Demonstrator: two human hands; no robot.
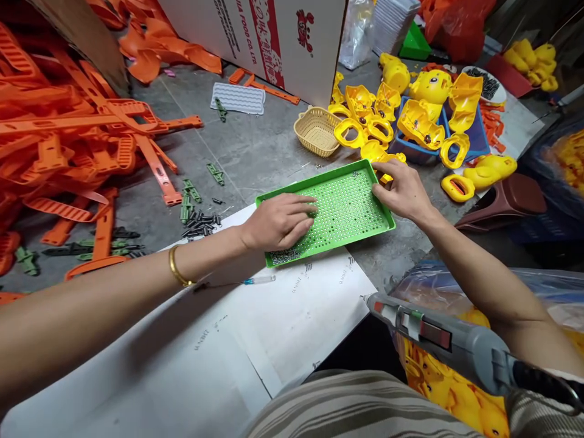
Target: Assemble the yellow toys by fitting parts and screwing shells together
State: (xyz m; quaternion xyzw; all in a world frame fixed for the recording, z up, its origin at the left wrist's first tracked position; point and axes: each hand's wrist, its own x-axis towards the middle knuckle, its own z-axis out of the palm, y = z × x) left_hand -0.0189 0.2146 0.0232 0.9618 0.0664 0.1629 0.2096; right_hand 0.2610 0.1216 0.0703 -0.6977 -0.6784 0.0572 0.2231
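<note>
A green perforated tray (351,210) lies on the grey work surface, with small dark screws gathered in its near left corner (285,255). My left hand (278,222) rests palm down inside the tray, fingers stretched flat over the holes. A gold bangle (177,269) circles that wrist. My right hand (401,190) grips the tray's far right rim, fingers curled over the edge.
A heap of orange plastic strips (68,134) fills the left. Yellow duck shells (410,115) and a small woven basket (317,129) lie behind the tray. A grey electric screwdriver (456,344) rests on my lap. A white carton (274,36) stands at the back. White paper sheets (219,340) lie in front.
</note>
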